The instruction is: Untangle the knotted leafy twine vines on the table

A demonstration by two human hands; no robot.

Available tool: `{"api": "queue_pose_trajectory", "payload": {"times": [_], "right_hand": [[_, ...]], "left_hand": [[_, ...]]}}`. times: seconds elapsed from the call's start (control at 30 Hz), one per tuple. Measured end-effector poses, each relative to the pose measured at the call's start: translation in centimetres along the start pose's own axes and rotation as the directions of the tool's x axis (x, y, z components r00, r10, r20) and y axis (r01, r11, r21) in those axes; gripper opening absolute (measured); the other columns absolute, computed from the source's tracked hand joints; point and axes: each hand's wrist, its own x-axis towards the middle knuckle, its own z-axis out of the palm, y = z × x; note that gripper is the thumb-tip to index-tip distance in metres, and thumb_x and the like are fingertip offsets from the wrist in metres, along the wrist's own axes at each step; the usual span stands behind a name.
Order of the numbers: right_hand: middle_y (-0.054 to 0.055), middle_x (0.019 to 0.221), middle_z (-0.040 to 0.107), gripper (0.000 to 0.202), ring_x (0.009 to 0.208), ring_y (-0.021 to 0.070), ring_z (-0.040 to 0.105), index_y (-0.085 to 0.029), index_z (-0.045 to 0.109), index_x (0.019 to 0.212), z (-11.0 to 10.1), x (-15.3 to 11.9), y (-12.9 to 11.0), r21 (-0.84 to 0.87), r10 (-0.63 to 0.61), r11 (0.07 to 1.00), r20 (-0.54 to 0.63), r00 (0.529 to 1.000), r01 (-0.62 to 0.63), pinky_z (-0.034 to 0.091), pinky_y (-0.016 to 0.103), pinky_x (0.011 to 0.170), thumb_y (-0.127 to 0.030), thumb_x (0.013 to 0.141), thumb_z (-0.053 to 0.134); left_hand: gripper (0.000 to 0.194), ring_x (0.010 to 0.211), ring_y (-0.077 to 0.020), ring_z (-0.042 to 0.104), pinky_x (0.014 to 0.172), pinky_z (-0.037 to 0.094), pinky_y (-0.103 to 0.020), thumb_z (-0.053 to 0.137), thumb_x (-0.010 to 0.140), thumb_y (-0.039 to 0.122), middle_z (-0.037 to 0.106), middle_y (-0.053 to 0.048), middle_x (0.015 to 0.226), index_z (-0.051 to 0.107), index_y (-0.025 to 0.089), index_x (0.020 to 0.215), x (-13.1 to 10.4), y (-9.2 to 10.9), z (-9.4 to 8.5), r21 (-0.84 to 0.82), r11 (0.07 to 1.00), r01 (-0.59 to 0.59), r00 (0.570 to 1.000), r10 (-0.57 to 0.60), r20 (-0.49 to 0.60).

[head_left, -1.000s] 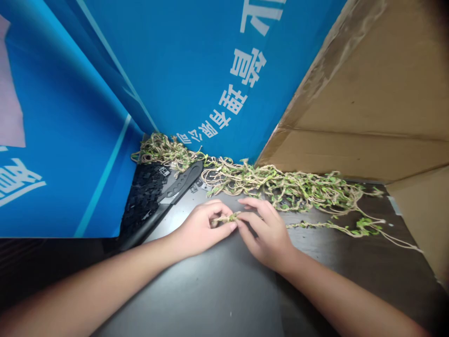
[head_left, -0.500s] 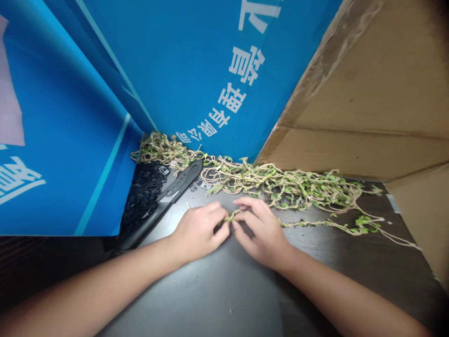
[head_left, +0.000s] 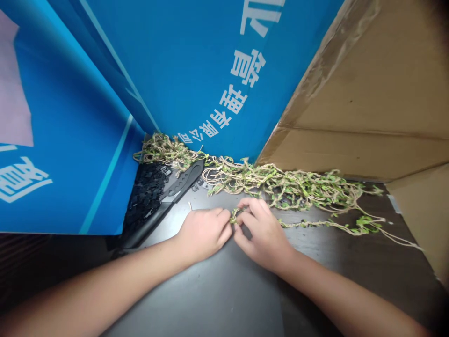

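Note:
A thin twine garland with small green leaves point(head_left: 315, 224) runs along the table from the right to between my hands. My left hand point(head_left: 206, 234) is closed on its end, fingers curled and pressed together, with a short bit of cord poking out behind the knuckles. Close beside it, my right hand point(head_left: 261, 231) pinches the same garland between thumb and fingertips, and a small loop of it shows between the two hands. The exact fingertip grip is partly hidden. Behind my hands lies a tangled heap of similar leafy garlands point(head_left: 298, 187).
A smaller bundle of garlands point(head_left: 164, 149) sits in the back left corner. Near it lie a black-handled tool point(head_left: 157, 217) and many small dark pieces point(head_left: 149, 187). A blue printed panel point(head_left: 196, 70) stands behind, another blue panel point(head_left: 70, 154) at left, cardboard point(head_left: 368, 93) at right.
My left hand has closed more tightly and turned slightly, its thumb now tucked in against the fingers. My right hand keeps its pinch nearly in place. The view has shifted slightly.

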Motion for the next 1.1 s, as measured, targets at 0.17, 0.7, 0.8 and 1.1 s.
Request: {"api": "queue_pose_trajectory", "payload": {"times": [0.17,0.7,0.8,1.1], "right_hand": [[0.012,0.130,0.055,0.007,0.105,0.0229,0.054,-0.018,0.062,0.099,-0.2,0.1,0.4,0.050,-0.028,0.998,-0.059,0.998,0.031,0.049,0.041,0.092,-0.016,0.093,0.063],[0.013,0.135,0.056,0.014,0.121,0.0290,0.055,-0.020,0.060,0.098,-0.2,0.0,-0.1,0.041,-0.030,0.999,-0.130,0.991,0.035,0.048,0.050,0.101,-0.012,0.088,0.064],[0.013,0.133,0.057,0.013,0.119,0.0296,0.055,-0.020,0.058,0.094,0.0,0.0,-0.2,0.037,-0.003,0.999,-0.104,0.995,0.007,0.048,0.050,0.099,-0.011,0.086,0.064],[0.013,0.139,0.056,0.014,0.127,0.0300,0.052,-0.021,0.059,0.099,-1.2,0.4,0.3,0.042,0.003,0.999,0.001,1.000,-0.003,0.042,0.052,0.103,-0.016,0.086,0.064]], "left_hand": [[0.021,0.068,-0.0187,0.062,0.060,0.033,-0.034,0.043,0.101,0.029,0.063,0.001,0.078,0.054,0.021,0.085,0.1,-0.5,-0.4,-0.105,0.994,-0.023,1.000,0.021,-0.022],[0.020,0.067,-0.0182,0.061,0.058,0.031,-0.033,0.048,0.098,0.030,0.064,0.001,0.079,0.057,0.021,0.084,-0.2,-0.1,-0.1,-0.087,0.996,-0.003,0.997,-0.004,-0.076],[0.020,0.066,-0.0183,0.061,0.057,0.029,-0.032,0.049,0.098,0.031,0.065,0.000,0.079,0.058,0.020,0.084,-0.1,0.1,0.0,-0.069,0.998,0.008,0.998,-0.012,-0.065],[0.019,0.065,-0.0159,0.057,0.060,0.034,-0.032,0.047,0.097,0.024,0.062,0.000,0.076,0.056,0.019,0.081,0.0,-0.7,-0.3,-0.182,0.980,-0.081,0.992,0.060,-0.115]]}}
